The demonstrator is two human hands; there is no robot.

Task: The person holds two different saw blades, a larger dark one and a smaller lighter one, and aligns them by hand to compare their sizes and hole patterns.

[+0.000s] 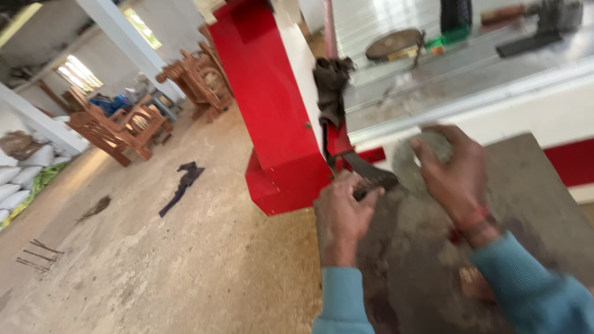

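Observation:
My left hand [341, 213] is closed around a dark tool handle [370, 175] that sticks out from the side of a red and white machine [272, 105]. Just to its right, my right hand [455, 170] grips a grey rounded lump [408, 162] that rests on a dirty grey slab [433, 260] in front of me. Both sleeves are light blue. A dark rag [330, 86] hangs on the machine just above my left hand. The picture is blurred by motion.
The machine's grey metal table [433, 74] carries a round disc [395, 43], a green-and-black object and a dark flat tool. Wooden chairs [124, 124] stand at the back left, sacks [18, 179] at the far left. A dark cloth [182, 182] lies on the concrete floor.

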